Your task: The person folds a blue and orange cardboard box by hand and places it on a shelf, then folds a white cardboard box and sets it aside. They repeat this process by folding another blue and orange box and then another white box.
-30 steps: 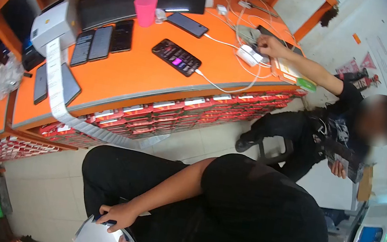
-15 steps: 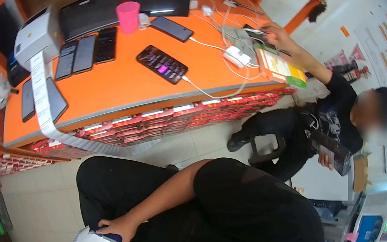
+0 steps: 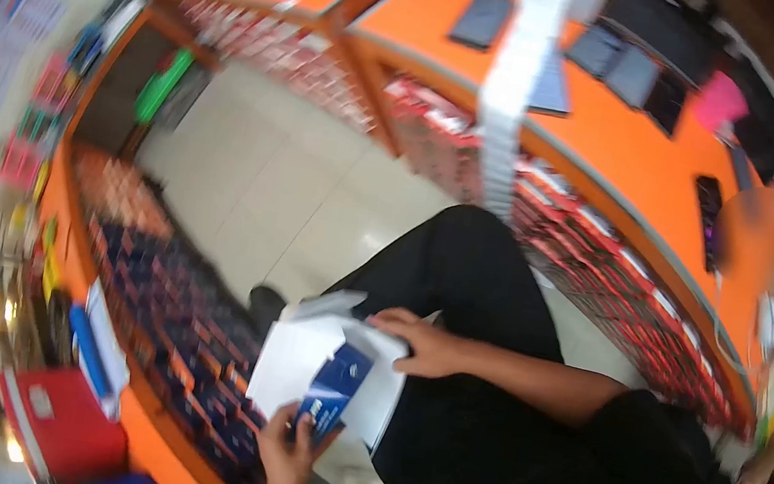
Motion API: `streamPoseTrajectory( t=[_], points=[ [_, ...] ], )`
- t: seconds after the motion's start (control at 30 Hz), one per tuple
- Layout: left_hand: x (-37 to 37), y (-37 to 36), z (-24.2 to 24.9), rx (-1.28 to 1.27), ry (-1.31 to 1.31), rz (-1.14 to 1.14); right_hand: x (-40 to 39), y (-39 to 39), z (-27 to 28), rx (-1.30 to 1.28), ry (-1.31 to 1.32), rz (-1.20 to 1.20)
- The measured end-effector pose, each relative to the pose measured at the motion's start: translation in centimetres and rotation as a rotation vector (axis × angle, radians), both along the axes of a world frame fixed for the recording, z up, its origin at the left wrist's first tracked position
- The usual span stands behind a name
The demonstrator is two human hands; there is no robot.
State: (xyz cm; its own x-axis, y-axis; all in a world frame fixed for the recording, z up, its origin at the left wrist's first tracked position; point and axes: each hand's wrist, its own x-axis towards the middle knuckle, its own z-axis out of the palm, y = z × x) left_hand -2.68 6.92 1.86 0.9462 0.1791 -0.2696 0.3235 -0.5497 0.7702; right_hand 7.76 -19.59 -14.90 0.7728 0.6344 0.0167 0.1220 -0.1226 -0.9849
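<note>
Blue printed piece (image 3: 337, 386) exposed against white packaging (image 3: 286, 368). My left fingers (image 3: 306, 429) grip it; right fingers (image 3: 392, 322) pinch the packaging's edge.

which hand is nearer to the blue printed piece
Left. The left hand is on the lower end of the blue printed piece, while the right hand is apart from it, at the edge of the white packaging.

You look to be in a small phone shop: phones (image 3: 631, 76) lie side by side on your orange worktop (image 3: 645, 182) near a long paper strip (image 3: 513, 75), with red packs (image 3: 599, 245) and dark blue packs (image 3: 178, 315) racked below orange edges
</note>
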Motion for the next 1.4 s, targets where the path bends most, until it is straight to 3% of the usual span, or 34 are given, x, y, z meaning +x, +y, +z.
streamPoseTrajectory(
  t=[0.03,0.1,0.13,0.2,0.23,0.3,0.37,0.4,0.43,0.47,0.53,0.63,0.7,0.77,0.83,0.9,0.97,1.03,1.1,1.17,1.3,1.33,1.4],
  points=[
    [-0.9,1.4,-0.3,-0.094,-0.057,0.112,0.8,-0.5,2.0,-0.043,0.034,0.035],
    [-1.2,0.2,3.0,-0.241,-0.194,0.269,1.6,-0.7,8.0,-0.523,-0.019,0.122],
    [-1.2,0.0,3.7,-0.270,-0.278,0.287,1.4,-0.3,9.3,-0.506,-0.037,0.181],
    [-0.7,-1.4,3.8,-0.262,-0.409,0.395,0.3,0.3,10.8,-0.694,-0.526,-0.094],
    [-0.4,-2.1,4.3,-0.249,-0.451,0.419,-0.3,0.6,11.7,-0.671,-0.546,-0.066],
    [0.4,-3.7,5.0,-0.148,-0.341,0.296,-1.1,0.8,13.1,-0.233,-0.884,-0.261],
    [2.7,-5.6,6.5,-0.040,-0.060,0.005,-1.1,1.2,15.3,-0.171,-1.030,-0.170],
    [3.1,-6.0,5.6,-0.124,-0.078,-0.129,-0.9,1.4,16.7,-0.135,-1.163,-0.103],
    [3.4,-6.0,4.3,-0.206,-0.098,-0.264,-0.2,1.3,18.7,-0.233,-1.021,0.057],
    [4.1,-5.7,3.3,-0.190,-0.117,-0.232,0.4,1.5,18.3,-0.296,-0.923,0.121],
    [5.5,-4.5,1.7,-0.580,0.013,-0.335,2.0,1.1,16.9,-0.418,-0.808,0.214],
    [5.2,-2.4,-0.1,-0.704,0.049,-0.196,3.2,0.2,15.6,-0.384,-0.708,0.165],
    [4.8,-0.8,0.2,-0.105,-0.090,-0.161,3.7,-0.3,14.3,-0.381,-0.726,0.186],
    [4.4,1.8,-2.1,0.151,-0.325,-0.052,4.1,-1.1,14.0,-0.383,-0.741,0.203],
    [3.6,3.4,-6.1,0.171,-0.254,-0.058,4.6,-1.7,14.2,-0.306,-0.628,0.105],
    [2.6,3.4,-7.0,0.200,-0.187,-0.061,5.2,-2.7,14.1,-0.277,-0.644,0.031],
    [2.6,1.9,-6.6,0.188,-0.025,-0.371,5.8,-3.8,14.0,-0.244,-0.663,-0.046],
    [2.7,1.1,-6.1,0.062,0.087,-0.442,6.1,-4.9,13.9,-0.204,-0.595,-0.256],
    [1.5,0.6,-8.6,0.092,-0.007,-0.394,6.4,-6.3,13.2,-0.155,-0.526,-0.369],
    [0.7,0.3,-10.4,0.293,0.154,-0.539,7.0,-7.8,12.1,-0.129,-0.617,-0.434],
    [-0.6,2.6,-5.4,0.301,-0.139,-0.369,8.0,-10.1,9.9,-0.070,-0.527,-0.573],
    [-0.7,3.5,-0.9,0.293,-0.186,-0.301,8.3,-10.6,9.7,-0.059,-0.528,-0.557],
    [-2.1,5.6,3.3,0.423,-0.401,-0.105,8.6,-11.7,9.5,-0.026,-0.446,-0.539]
  ],
)
